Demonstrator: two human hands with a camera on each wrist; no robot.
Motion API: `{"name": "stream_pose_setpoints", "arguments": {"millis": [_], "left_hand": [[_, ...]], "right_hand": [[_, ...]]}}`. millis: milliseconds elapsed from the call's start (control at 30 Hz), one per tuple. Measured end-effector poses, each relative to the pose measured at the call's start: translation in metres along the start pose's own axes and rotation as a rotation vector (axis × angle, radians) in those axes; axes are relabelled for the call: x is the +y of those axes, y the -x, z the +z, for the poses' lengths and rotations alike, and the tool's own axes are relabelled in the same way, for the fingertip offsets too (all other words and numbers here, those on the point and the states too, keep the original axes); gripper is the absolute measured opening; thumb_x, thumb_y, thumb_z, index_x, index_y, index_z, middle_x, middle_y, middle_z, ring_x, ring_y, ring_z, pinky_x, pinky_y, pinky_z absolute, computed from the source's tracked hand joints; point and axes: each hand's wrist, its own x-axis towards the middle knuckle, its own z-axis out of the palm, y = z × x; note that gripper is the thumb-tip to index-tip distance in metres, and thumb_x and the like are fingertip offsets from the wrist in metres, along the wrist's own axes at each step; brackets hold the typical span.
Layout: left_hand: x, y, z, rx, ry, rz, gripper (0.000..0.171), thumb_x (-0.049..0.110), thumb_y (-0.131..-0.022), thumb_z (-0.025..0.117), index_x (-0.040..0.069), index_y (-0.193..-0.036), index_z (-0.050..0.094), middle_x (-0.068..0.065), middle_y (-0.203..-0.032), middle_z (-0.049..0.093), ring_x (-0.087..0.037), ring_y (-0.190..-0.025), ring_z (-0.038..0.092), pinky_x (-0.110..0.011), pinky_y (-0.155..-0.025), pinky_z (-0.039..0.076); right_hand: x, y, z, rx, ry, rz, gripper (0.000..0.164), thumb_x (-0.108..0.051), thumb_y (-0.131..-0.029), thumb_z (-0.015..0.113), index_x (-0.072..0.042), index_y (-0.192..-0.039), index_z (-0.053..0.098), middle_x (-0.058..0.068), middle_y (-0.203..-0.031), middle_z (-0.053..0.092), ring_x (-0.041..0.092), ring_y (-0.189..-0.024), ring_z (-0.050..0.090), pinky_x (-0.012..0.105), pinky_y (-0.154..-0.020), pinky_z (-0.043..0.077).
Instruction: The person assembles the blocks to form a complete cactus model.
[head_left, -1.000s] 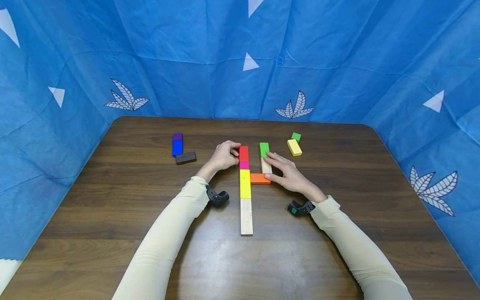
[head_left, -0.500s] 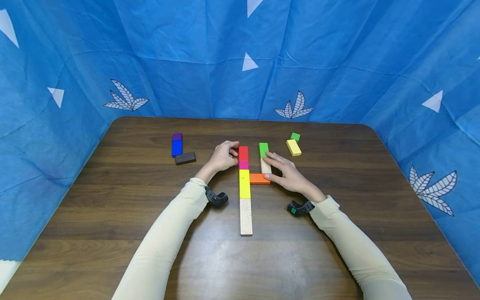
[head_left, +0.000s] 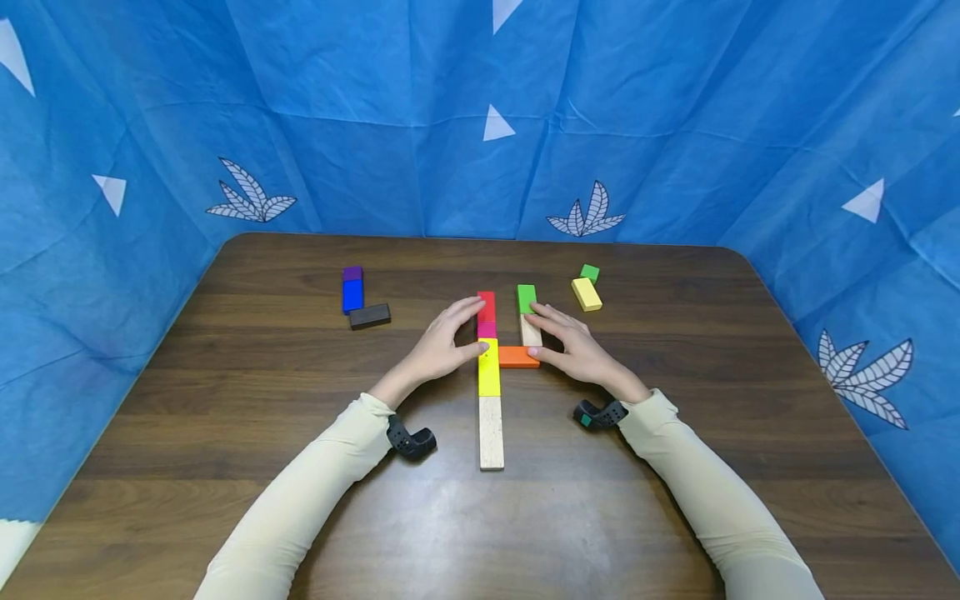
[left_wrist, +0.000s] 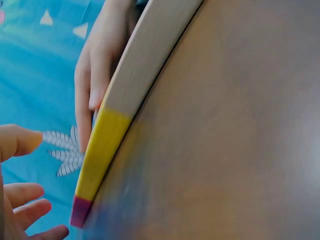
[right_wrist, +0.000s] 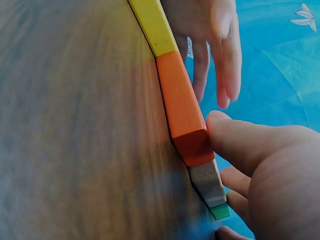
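Observation:
A straight column of wooden blocks runs down the table: red (head_left: 490, 312), magenta (head_left: 487, 330), yellow (head_left: 489, 377) and plain wood (head_left: 491, 433). An orange block (head_left: 516, 357) juts right from the yellow one, and a shorter plain block (head_left: 529, 335) with a green block (head_left: 527, 297) stretches away from its right end. My left hand (head_left: 438, 343) hovers with spread fingers over the column, thumb above the yellow block. In the left wrist view its fingers are apart from the blocks. My right hand (head_left: 581, 348) rests its thumb at the orange block's end, fingers along the plain and green blocks.
Off to the left lie a blue block (head_left: 352, 297), a purple block (head_left: 352, 273) and a dark block (head_left: 370, 317). At the back right are a pale yellow block (head_left: 587, 294) and a small green block (head_left: 590, 272). A blue curtain (head_left: 360, 167) surrounds the table's far side.
My left hand has left the red block's left side, drawn back toward me and spread its fingers over the column. The right hand and the blocks stay in place.

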Motion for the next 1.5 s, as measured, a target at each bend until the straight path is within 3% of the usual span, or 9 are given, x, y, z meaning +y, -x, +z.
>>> {"name": "stream_pose_setpoints", "arguments": {"millis": [200,433,700,933,1067,1233,1367,1500], "left_hand": [[0.008,0.026,0.005,-0.088,-0.002,0.066,0.078,0.035,-0.084,0.070,0.006,-0.150,0.039,-0.011,-0.160,0.030,-0.036,-0.148,0.022,-0.063,-0.116,0.019],[0.008,0.045,0.015,-0.118,-0.098,0.113,0.087,0.043,-0.081,0.073,0.008,-0.151,0.037,-0.008,-0.162,0.027,-0.037,-0.150,0.016,-0.066,-0.115,0.016],[0.006,0.054,0.021,-0.135,-0.261,0.162,0.089,0.055,-0.079,0.069,0.008,-0.150,0.039,-0.007,-0.161,0.029,-0.034,-0.151,0.018,-0.059,-0.119,0.014],[0.005,0.055,0.023,-0.143,-0.300,0.169,0.089,0.055,-0.080,0.068,0.009,-0.150,0.039,-0.007,-0.160,0.030,-0.033,-0.150,0.020,-0.058,-0.120,0.014],[0.004,0.055,0.024,-0.146,-0.303,0.168,0.089,0.056,-0.081,0.067,0.009,-0.150,0.039,-0.006,-0.161,0.029,-0.033,-0.150,0.020,-0.058,-0.120,0.013],[0.004,0.055,0.024,-0.140,-0.306,0.169,0.089,0.056,-0.080,0.068,0.009,-0.150,0.039,-0.005,-0.161,0.029,-0.032,-0.150,0.021,-0.058,-0.120,0.014],[0.005,0.056,0.023,-0.134,-0.305,0.168,0.089,0.056,-0.080,0.068,0.009,-0.150,0.040,-0.005,-0.160,0.030,-0.032,-0.150,0.022,-0.057,-0.120,0.014],[0.005,0.056,0.022,-0.138,-0.301,0.165,0.089,0.057,-0.080,0.068,0.010,-0.150,0.040,-0.004,-0.161,0.030,-0.031,-0.150,0.022,-0.057,-0.120,0.013]], "right_hand": [[0.001,0.000,0.000,0.004,0.001,0.002,0.060,-0.028,-0.095,0.063,-0.009,-0.148,0.043,0.010,-0.161,0.028,0.035,-0.150,0.018,0.063,-0.117,0.011],[0.001,0.000,0.001,0.001,0.006,-0.002,0.060,-0.028,-0.095,0.063,-0.009,-0.148,0.043,0.010,-0.161,0.028,0.036,-0.150,0.018,0.063,-0.117,0.011],[0.001,-0.001,0.001,0.002,0.013,-0.003,0.060,-0.030,-0.096,0.063,-0.010,-0.149,0.042,0.009,-0.161,0.027,0.035,-0.150,0.018,0.063,-0.117,0.011],[0.001,0.000,0.002,0.022,-0.017,-0.005,0.060,-0.029,-0.095,0.064,-0.010,-0.148,0.044,0.010,-0.161,0.028,0.036,-0.149,0.022,0.064,-0.116,0.016],[0.000,0.001,-0.002,0.103,-0.052,-0.003,0.055,-0.026,-0.093,0.067,-0.007,-0.143,0.050,0.010,-0.156,0.037,0.033,-0.144,0.034,0.058,-0.114,0.029],[0.001,0.002,-0.016,0.315,-0.087,0.002,0.044,-0.020,-0.093,0.067,-0.005,-0.134,0.059,0.012,-0.143,0.054,0.031,-0.134,0.048,0.053,-0.109,0.039],[0.010,0.003,-0.034,0.483,-0.078,0.075,0.041,-0.015,-0.093,0.067,-0.002,-0.131,0.061,0.017,-0.135,0.058,0.034,-0.122,0.056,0.054,-0.099,0.046],[0.024,0.004,-0.048,0.539,-0.043,0.187,0.047,-0.013,-0.090,0.069,0.000,-0.134,0.057,0.021,-0.134,0.053,0.039,-0.113,0.058,0.054,-0.093,0.048]]}}
